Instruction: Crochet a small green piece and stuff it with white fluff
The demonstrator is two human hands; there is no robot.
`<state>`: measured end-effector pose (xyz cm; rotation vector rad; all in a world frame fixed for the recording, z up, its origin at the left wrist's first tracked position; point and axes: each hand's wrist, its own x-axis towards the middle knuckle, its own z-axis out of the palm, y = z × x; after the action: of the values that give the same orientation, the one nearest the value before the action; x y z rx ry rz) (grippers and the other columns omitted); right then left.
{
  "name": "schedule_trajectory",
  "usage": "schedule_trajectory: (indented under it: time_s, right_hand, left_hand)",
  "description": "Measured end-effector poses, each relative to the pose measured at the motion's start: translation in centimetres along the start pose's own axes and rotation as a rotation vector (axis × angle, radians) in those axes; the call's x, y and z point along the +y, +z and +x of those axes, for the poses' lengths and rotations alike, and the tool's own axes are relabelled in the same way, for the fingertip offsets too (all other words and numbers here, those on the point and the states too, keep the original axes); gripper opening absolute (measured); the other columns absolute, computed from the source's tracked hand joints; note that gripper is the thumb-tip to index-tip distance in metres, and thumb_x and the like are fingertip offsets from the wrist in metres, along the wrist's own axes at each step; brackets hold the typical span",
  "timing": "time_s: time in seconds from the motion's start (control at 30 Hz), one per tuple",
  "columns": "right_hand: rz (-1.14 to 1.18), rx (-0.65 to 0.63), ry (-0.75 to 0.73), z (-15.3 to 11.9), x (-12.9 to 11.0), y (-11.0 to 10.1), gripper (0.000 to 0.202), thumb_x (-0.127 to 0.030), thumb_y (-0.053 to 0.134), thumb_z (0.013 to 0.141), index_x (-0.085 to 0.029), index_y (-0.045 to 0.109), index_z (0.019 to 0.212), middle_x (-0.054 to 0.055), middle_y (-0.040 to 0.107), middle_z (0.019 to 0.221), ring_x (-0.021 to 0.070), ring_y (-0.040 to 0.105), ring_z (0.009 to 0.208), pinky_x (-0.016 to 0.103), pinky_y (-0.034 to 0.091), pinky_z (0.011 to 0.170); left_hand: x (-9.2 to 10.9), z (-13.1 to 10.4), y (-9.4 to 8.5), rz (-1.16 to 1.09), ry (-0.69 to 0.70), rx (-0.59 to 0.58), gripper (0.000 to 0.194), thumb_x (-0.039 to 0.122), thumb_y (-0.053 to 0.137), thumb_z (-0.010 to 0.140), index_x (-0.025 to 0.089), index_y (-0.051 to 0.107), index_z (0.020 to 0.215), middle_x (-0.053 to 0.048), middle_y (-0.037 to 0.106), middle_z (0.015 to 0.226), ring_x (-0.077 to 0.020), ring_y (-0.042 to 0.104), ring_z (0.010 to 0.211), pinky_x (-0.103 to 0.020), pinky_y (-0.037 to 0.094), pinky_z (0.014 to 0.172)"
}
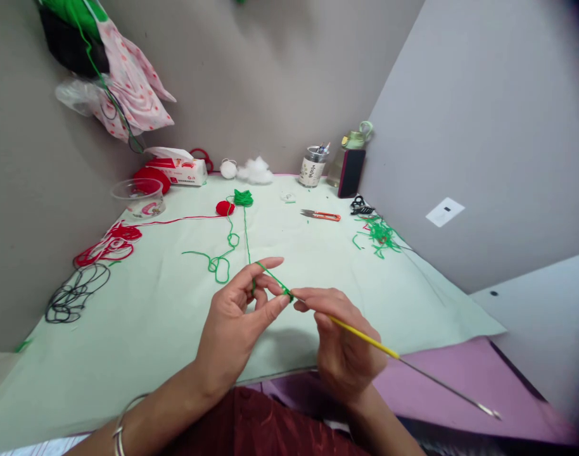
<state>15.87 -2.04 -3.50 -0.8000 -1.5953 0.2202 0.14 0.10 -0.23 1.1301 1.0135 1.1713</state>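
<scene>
My left hand [239,316] pinches a small piece of green crochet [288,294] between thumb and fingers. Green yarn [273,275] runs taut from that piece over the raised index finger, then back to a small green yarn bundle [243,198] on the table. In my right hand [344,335] is a crochet hook with a yellow grip [365,337]; its metal far end points down to the right. The hook's working tip meets the green piece, largely hidden by my fingertips. A loose green tail [218,263] curls on the cloth beyond my left hand.
A red yarn ball [225,208], orange thread snips [320,216] and green scraps [382,235] lie on the pale cloth. Red yarn [113,244] and dark cord [75,294] are at left. Behind stand a tissue pack [178,170], white stuffing [255,171], a pen jar [312,170] and a phone [351,174].
</scene>
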Motion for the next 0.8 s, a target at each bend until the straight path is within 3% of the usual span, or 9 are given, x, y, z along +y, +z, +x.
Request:
schedule_trajectory:
  time_s: [0.1,0.2,0.27,0.33,0.5,0.6,0.8]
  right_hand:
    - [-0.186,-0.03,-0.105,-0.6,0.5,0.3,0.04,-0.005,0.06,0.096,-0.027,0.069,0.128,0.01,0.078,0.112,0.0216,0.075,0.098,0.035,0.065,0.078]
    - [-0.362,-0.039,-0.218,-1.1,0.9,0.3,0.049,-0.005,0.064,0.093,-0.03,0.069,0.135,0.01,0.076,0.116,0.0243,0.074,0.105,0.036,0.065,0.081]
    - [-0.355,-0.024,-0.212,-1.0,0.8,0.2,0.049,-0.006,0.063,0.094,-0.034,0.069,0.134,0.008,0.076,0.114,0.0244,0.074,0.104,0.037,0.064,0.079]
    - [-0.227,0.006,-0.101,-0.6,0.4,0.1,0.044,-0.007,0.061,0.096,-0.034,0.071,0.129,0.007,0.076,0.109,0.0227,0.073,0.097,0.037,0.063,0.076]
    - [0.176,0.165,0.24,0.6,-0.7,-0.1,0.024,-0.012,0.056,0.101,-0.026,0.076,0.105,0.003,0.073,0.085,0.0173,0.067,0.074,0.033,0.055,0.068]
    - [0.352,0.192,0.388,0.8,-0.7,-0.2,0.021,-0.019,0.057,0.103,-0.026,0.077,0.1,0.002,0.073,0.088,0.015,0.065,0.069,0.032,0.054,0.067]
    - [0.442,0.16,0.411,0.9,-0.4,-0.2,0.019,-0.021,0.059,0.102,-0.026,0.077,0.1,0.001,0.073,0.089,0.0138,0.066,0.071,0.03,0.054,0.069]
  left_hand:
    - [-0.2,0.0,0.2,-0.061,-0.031,-0.019,0.044,0.032,0.086,0.081,0.025,0.073,0.122,0.004,0.063,0.083,-0.0107,0.046,0.069,-0.026,0.043,0.072]
    - [-0.3,0.2,0.2,-0.252,-0.19,-0.113,0.052,0.036,0.086,0.081,0.025,0.07,0.129,0.002,0.063,0.086,-0.0113,0.05,0.073,-0.026,0.041,0.073]
    - [-0.2,0.3,0.2,-0.351,-0.301,-0.169,0.057,0.037,0.087,0.079,0.022,0.07,0.131,0.002,0.062,0.084,-0.011,0.049,0.071,-0.027,0.04,0.071]
    - [0.0,0.4,0.0,-0.375,-0.326,-0.17,0.057,0.035,0.089,0.077,0.02,0.071,0.129,0.002,0.061,0.08,-0.0102,0.046,0.068,-0.027,0.038,0.069]
    - [0.5,0.5,-0.3,-0.26,-0.169,-0.109,0.047,0.03,0.087,0.078,0.023,0.076,0.123,0.002,0.06,0.079,-0.0113,0.045,0.069,-0.026,0.038,0.068]
    - [0.5,0.7,-0.5,-0.219,-0.12,-0.101,0.043,0.031,0.085,0.079,0.024,0.077,0.121,0.002,0.06,0.082,-0.012,0.046,0.07,-0.026,0.039,0.068]
    - [0.1,0.8,-0.7,-0.118,-0.05,-0.119,0.036,0.033,0.082,0.083,0.031,0.079,0.118,0.002,0.061,0.086,-0.0119,0.046,0.071,-0.025,0.038,0.066]
